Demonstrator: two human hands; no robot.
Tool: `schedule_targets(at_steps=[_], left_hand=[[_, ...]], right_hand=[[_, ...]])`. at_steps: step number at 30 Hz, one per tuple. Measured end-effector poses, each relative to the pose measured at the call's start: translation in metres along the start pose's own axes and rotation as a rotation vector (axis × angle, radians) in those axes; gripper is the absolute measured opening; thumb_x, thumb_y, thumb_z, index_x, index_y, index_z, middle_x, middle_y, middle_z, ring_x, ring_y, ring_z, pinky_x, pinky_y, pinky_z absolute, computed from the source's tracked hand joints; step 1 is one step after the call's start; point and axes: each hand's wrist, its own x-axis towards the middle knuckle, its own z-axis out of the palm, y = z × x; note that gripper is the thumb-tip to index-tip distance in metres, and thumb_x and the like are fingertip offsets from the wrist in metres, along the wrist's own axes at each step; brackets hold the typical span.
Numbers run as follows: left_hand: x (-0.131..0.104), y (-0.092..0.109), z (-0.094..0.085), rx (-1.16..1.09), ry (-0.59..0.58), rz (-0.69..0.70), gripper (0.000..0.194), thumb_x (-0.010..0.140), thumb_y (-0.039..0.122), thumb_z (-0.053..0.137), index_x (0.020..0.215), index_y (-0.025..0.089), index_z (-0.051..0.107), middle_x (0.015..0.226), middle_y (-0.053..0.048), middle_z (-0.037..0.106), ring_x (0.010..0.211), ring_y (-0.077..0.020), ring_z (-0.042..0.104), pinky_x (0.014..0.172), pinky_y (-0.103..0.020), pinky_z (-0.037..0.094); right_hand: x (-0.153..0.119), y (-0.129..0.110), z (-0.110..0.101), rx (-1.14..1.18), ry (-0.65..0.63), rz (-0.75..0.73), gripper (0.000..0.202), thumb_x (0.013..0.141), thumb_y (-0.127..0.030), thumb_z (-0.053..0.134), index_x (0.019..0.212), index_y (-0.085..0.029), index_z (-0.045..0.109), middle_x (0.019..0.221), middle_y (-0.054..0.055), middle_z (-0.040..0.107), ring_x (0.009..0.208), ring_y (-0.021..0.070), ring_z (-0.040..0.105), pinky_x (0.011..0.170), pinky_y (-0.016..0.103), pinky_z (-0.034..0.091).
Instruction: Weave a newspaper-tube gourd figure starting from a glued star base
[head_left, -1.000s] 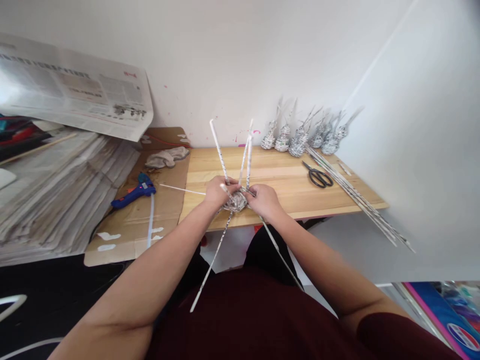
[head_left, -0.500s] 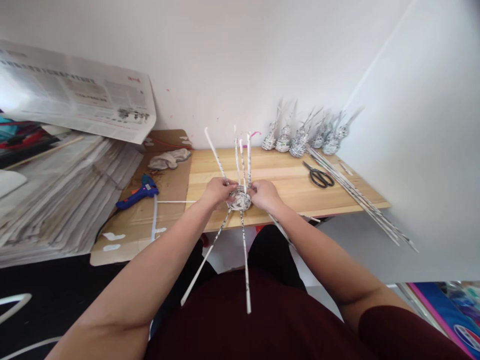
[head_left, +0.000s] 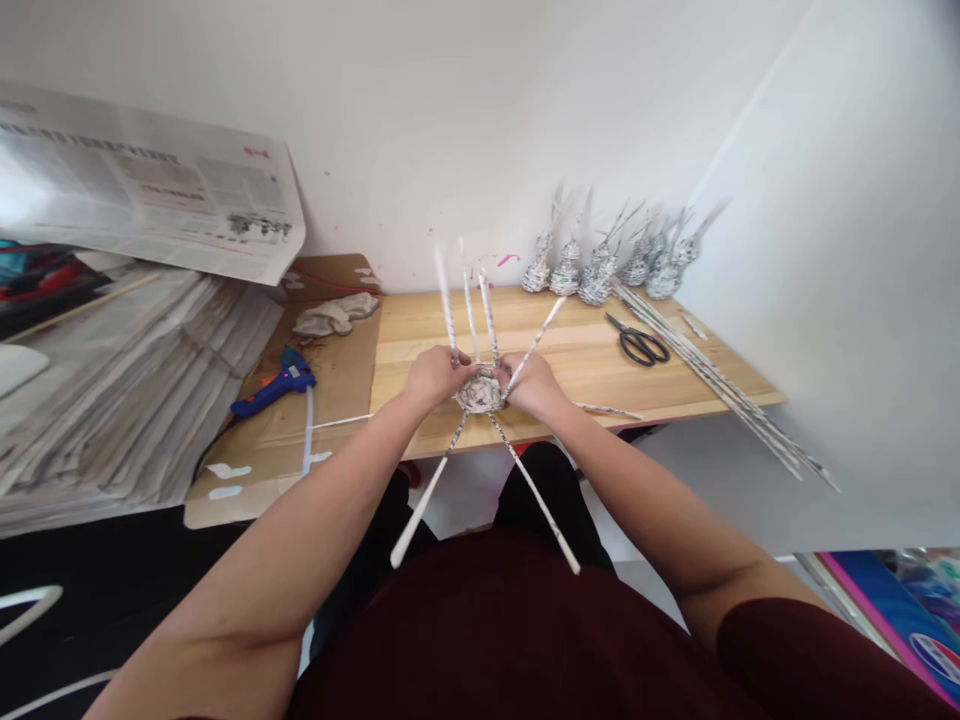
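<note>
A small round woven base of rolled newspaper [head_left: 480,392] sits between my hands just over the front edge of the wooden table. Several rolled paper strips fan out from it: some stand up at the back, while two, including a paper strip [head_left: 534,490], slant toward my lap. My left hand [head_left: 436,377] is closed on the base's left rim, thumb on top. On the opposite rim my right hand [head_left: 531,384] pinches the weave, with one strip crossing in front of its fingers. The undersides of the fingers are hidden.
Black scissors [head_left: 637,342] and long paper rolls [head_left: 709,385] lie to the right. Several woven gourd shapes [head_left: 598,277] stand along the wall. At the left are a blue glue gun [head_left: 279,384], a glove [head_left: 335,314] and a tall newspaper stack [head_left: 165,390].
The woven base has turned between my hands, so its near strips now slant further right. One strip on the right has tipped down from upright toward the right.
</note>
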Motion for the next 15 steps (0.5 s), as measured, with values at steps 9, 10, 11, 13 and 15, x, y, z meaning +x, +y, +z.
schedule_targets(at_steps=[9, 10, 11, 13, 15], left_hand=[[-0.002, 0.0, -0.009, -0.027, -0.261, -0.013, 0.02, 0.075, 0.027, 0.068, 0.092, 0.016, 0.072, 0.069, -0.003, 0.074, 0.069, -0.0174, 0.071, 0.066, -0.022, 0.05], [-0.001, 0.002, -0.008, -0.012, -0.273, -0.018, 0.02, 0.075, 0.025, 0.068, 0.092, 0.016, 0.071, 0.066, -0.003, 0.073, 0.068, -0.0178, 0.071, 0.066, -0.022, 0.05], [0.0, 0.004, -0.008, 0.019, -0.272, -0.019, 0.02, 0.075, 0.024, 0.068, 0.093, 0.016, 0.07, 0.064, -0.003, 0.072, 0.068, -0.0186, 0.071, 0.066, -0.022, 0.05], [0.003, 0.007, -0.009, 0.097, -0.246, -0.014, 0.022, 0.075, 0.024, 0.068, 0.095, 0.016, 0.069, 0.059, -0.002, 0.07, 0.067, -0.0198, 0.071, 0.067, -0.023, 0.051], [0.006, 0.008, -0.011, 0.128, -0.237, -0.008, 0.023, 0.075, 0.026, 0.069, 0.096, 0.016, 0.068, 0.056, -0.001, 0.068, 0.066, -0.0197, 0.071, 0.069, -0.023, 0.051]], right_hand=[[-0.002, -0.001, 0.005, -0.022, 0.022, 0.013, 0.029, 0.09, -0.032, 0.048, 0.086, -0.017, 0.073, 0.085, 0.011, 0.074, 0.08, 0.0225, 0.066, 0.063, 0.028, 0.035], [-0.003, -0.001, 0.005, -0.025, 0.027, 0.01, 0.029, 0.09, -0.032, 0.048, 0.087, -0.017, 0.073, 0.085, 0.011, 0.074, 0.08, 0.0224, 0.066, 0.063, 0.028, 0.035], [-0.004, -0.002, 0.005, -0.029, 0.033, 0.007, 0.029, 0.091, -0.031, 0.048, 0.087, -0.017, 0.073, 0.086, 0.011, 0.074, 0.081, 0.0223, 0.066, 0.063, 0.028, 0.035], [-0.006, -0.001, 0.006, -0.03, 0.05, 0.002, 0.028, 0.091, -0.03, 0.048, 0.087, -0.017, 0.073, 0.087, 0.011, 0.074, 0.081, 0.0218, 0.066, 0.063, 0.027, 0.034], [-0.008, 0.001, 0.007, -0.014, 0.074, 0.004, 0.028, 0.091, -0.03, 0.048, 0.087, -0.018, 0.073, 0.088, 0.01, 0.075, 0.081, 0.0208, 0.065, 0.063, 0.027, 0.034]])
